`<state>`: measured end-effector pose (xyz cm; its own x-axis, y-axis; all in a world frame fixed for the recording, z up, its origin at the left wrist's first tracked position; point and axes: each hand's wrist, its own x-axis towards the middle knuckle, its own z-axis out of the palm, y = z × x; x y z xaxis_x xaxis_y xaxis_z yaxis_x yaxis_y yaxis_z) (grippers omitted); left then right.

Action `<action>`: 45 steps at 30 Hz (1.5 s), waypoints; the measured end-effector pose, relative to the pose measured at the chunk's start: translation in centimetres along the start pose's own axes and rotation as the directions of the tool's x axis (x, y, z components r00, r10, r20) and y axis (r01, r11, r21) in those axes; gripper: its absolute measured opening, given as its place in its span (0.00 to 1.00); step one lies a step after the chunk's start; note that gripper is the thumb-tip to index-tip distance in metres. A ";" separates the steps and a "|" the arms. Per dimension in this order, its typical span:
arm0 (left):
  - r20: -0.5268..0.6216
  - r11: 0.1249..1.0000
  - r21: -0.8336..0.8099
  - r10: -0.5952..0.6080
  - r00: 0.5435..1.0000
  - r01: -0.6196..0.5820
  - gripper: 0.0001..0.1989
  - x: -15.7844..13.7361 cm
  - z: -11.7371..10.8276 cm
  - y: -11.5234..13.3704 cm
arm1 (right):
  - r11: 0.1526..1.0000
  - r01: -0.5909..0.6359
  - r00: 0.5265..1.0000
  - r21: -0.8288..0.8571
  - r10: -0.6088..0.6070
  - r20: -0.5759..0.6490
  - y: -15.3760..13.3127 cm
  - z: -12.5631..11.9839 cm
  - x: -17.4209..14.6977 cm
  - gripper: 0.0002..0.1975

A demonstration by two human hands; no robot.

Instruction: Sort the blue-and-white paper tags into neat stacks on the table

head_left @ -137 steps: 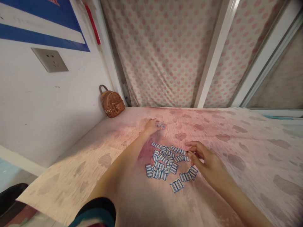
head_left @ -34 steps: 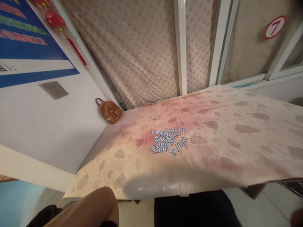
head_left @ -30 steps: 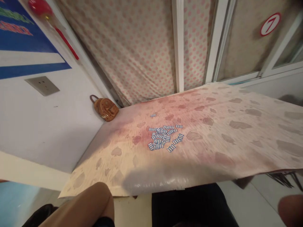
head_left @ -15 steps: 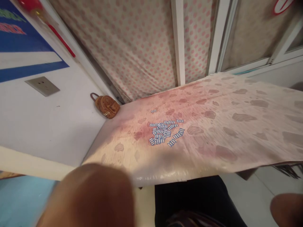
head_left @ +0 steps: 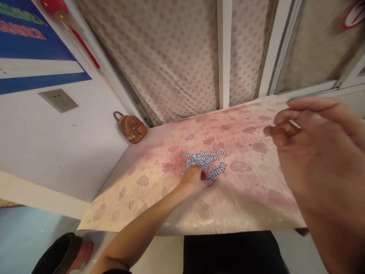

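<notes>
A pile of small blue-and-white striped pieces (head_left: 196, 157) lies on the patterned tablecloth (head_left: 239, 198). My left hand (head_left: 195, 178) rests at the pile's near side, covering part of it. Its fingers are curled, and thumb and fingertips meet at one striped piece (head_left: 212, 178) at the near right edge. Large and close to the camera, my right hand (head_left: 316, 131) is raised above the table's right part. The fingers are bent together, with a small pale sliver at the fingertips; what it is, I cannot make out.
A brown backpack-shaped pouch (head_left: 132, 128) stands at the table's far left corner, against the wall. One striped piece (head_left: 188, 137) lies apart behind the pile. A dotted curtain (head_left: 171, 68) hangs beyond the table. A dark-rimmed bin (head_left: 81, 253) sits on the floor at left.
My left hand, blurred low in front of the camera before, has reached the pile. My right hand has risen from the lower right edge. The view has shifted slightly.
</notes>
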<state>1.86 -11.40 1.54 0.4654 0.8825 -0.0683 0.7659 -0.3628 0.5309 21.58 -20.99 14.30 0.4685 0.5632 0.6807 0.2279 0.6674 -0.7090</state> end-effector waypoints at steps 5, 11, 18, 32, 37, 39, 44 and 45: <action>-0.049 0.958 -0.276 0.070 0.996 -0.081 0.06 0.4 -1.0 -0.4 | 0.965 -0.150 0.928 -0.213 0.212 0.306 4.8 1.5 0.9 0.05; -0.148 0.858 -0.466 0.165 0.975 -0.216 0.10 1.3 -3.4 -0.4 | 0.873 -0.214 0.446 -0.438 0.486 0.752 10.8 3.3 -0.4 0.07; -0.076 0.645 -0.760 0.035 0.996 -0.081 0.19 2.3 -3.7 -1.9 | 0.853 -0.356 0.463 -0.382 0.516 0.721 13.2 4.8 -0.4 0.12; -0.147 0.760 -0.626 -0.334 0.931 0.174 0.11 17.4 -8.8 -10.6 | 0.849 -0.367 0.572 -0.380 0.528 0.627 14.9 3.1 0.2 0.19; -0.103 0.742 -0.638 -0.346 0.933 0.204 0.13 19.7 -7.5 -11.6 | 0.849 -0.347 0.590 -0.398 0.528 0.612 14.5 2.3 -0.3 0.18; -0.093 0.734 -0.643 -0.357 0.930 0.217 0.15 20.3 -7.0 -12.2 | 0.846 -0.352 0.584 -0.400 0.533 0.613 14.3 2.1 -0.5 0.17; -0.067 0.717 -0.657 -0.362 0.930 0.232 0.15 21.4 -6.5 -13.4 | 0.844 -0.359 0.565 -0.399 0.537 0.627 13.4 2.1 -0.8 0.16; -0.056 0.711 -0.664 -0.357 0.932 0.232 0.14 21.5 -6.6 -13.4 | 0.843 -0.358 0.563 -0.400 0.537 0.628 13.1 2.1 -0.8 0.16</action>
<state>-1.33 14.40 -1.51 0.1359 0.9690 -0.2062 0.3580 0.1461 0.9222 22.37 -11.62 4.84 -0.1496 0.9816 0.1182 0.3663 0.1661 -0.9156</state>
